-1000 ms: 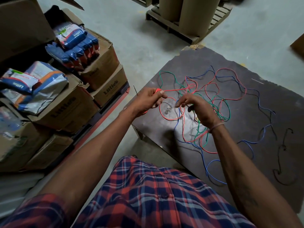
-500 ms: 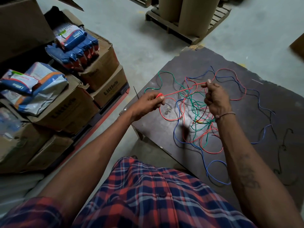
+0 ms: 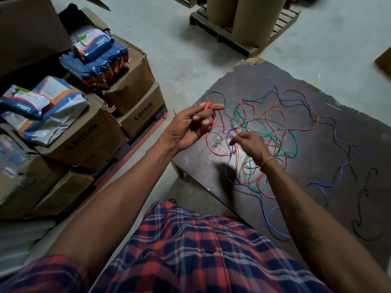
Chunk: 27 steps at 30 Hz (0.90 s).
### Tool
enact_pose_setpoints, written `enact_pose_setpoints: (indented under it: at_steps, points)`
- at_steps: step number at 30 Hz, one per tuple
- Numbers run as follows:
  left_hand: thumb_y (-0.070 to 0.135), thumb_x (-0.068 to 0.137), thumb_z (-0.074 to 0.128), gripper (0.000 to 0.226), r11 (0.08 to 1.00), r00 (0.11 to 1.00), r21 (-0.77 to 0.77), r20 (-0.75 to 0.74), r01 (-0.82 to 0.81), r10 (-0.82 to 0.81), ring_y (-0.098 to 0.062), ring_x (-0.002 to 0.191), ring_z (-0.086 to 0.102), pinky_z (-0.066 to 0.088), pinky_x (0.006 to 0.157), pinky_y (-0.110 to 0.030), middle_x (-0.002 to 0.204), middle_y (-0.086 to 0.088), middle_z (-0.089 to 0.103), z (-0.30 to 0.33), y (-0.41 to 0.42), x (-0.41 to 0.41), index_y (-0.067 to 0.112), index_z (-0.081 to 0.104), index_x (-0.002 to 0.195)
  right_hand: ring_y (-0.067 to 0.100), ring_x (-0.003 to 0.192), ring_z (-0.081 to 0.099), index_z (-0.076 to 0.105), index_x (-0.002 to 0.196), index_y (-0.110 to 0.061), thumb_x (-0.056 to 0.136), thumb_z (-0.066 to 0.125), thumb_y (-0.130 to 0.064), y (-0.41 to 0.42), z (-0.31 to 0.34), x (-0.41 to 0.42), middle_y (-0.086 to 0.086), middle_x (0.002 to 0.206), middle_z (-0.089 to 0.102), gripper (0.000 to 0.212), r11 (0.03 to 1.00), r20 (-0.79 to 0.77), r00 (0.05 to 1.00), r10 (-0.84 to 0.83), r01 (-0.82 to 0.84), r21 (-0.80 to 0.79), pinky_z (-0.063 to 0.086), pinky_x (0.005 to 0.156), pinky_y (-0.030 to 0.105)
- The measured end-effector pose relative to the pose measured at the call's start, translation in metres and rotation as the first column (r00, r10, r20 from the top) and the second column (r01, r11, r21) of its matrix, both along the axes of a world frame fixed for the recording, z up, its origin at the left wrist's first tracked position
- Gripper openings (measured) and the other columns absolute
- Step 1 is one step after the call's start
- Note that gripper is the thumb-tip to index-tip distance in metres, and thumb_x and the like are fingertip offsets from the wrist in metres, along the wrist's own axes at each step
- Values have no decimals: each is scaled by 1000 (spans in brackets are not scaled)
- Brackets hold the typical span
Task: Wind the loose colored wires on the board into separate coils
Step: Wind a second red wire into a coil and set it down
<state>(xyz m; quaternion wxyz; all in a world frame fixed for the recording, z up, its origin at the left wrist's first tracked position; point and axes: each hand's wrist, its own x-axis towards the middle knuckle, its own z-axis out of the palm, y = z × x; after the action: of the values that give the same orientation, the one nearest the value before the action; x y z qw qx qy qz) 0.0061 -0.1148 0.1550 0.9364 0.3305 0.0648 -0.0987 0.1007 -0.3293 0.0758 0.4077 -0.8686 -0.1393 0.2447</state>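
A tangle of red wire, green wire and blue wire lies on a dark board. A black wire lies apart at the board's right. My left hand is raised over the board's left edge, palm up, with several turns of the red wire wound round its extended fingers near the tips. My right hand hovers over the tangle's middle and pinches the red wire between fingertips; it is blurred.
Stacked cardboard boxes with blue and white packets stand at the left. A wooden pallet with cardboard rolls sits at the back on the concrete floor. My checked shirt fills the bottom.
My right hand came back from the far side of the tangle toward me and left, drawing red wire. My left hand turned palm up and lifted, with more red turns on its fingers.
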Motion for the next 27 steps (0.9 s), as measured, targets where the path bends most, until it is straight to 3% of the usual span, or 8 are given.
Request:
enact_pose_setpoints:
  at_steps: [2,6,9,12,17,19,22,27]
  points:
    - [10,108,34,29,994,995,-52,17,-94,95,-19,93,72,59,91,-30,73,-1,49,2,-6,8,-11,54,112,6,52,55,82,82,-16,100,62,-45,4,4,-17,-3,59,64,40,982,5,985,170,-169,-91,43,65,28]
    - [-4,103,41,19,976,981,96,45,-194,190,-44,132,55,46,112,-45,110,-28,62,-8,-18,24,-10,58,97,2,46,49,82,84,-19,103,59,-41,11,38,-49,-12,46,52,37,877,15,887,461,-453,-160,32,55,16]
    - [-3,100,41,26,863,980,468,33,-190,197,-31,122,59,51,105,-33,123,-18,67,-27,-25,32,-11,58,117,-4,52,53,81,89,-18,103,61,-35,11,69,-59,-31,51,54,30,808,58,813,579,-563,-173,35,57,12]
    - [4,101,44,20,584,994,805,71,-104,80,-15,98,64,54,91,-27,118,-6,72,-51,-27,30,-10,50,114,2,53,51,78,95,-18,100,66,-31,2,91,-50,-16,54,56,19,790,134,785,605,-572,-219,31,55,16]
    - [-1,103,38,5,365,990,929,0,53,-143,-17,79,70,58,82,-33,95,-11,68,-44,-28,23,-5,40,102,4,46,44,68,82,-21,96,72,-29,-32,128,-12,-10,52,49,17,864,190,852,487,-439,-248,29,49,13]
    - [4,100,40,6,362,983,928,-22,89,-185,-17,64,57,51,67,-35,82,-9,59,-34,-31,18,-1,42,98,4,41,33,62,77,-13,97,71,-20,-46,137,1,-10,49,42,23,935,63,935,349,-352,43,29,45,17]
    - [21,101,41,35,487,976,864,-19,126,-218,-19,62,40,39,57,-30,69,-2,46,-31,-36,9,-12,50,109,8,37,33,57,82,6,97,65,-9,-54,144,20,-3,49,40,23,857,-33,981,189,-149,493,25,44,24]
    - [37,112,28,56,696,966,687,-32,208,-257,-16,58,19,19,55,-35,68,-2,24,-25,-45,-6,-7,57,132,6,41,27,61,87,-8,102,58,-12,-45,123,56,-12,49,42,17,772,-100,994,-54,105,627,25,46,24]
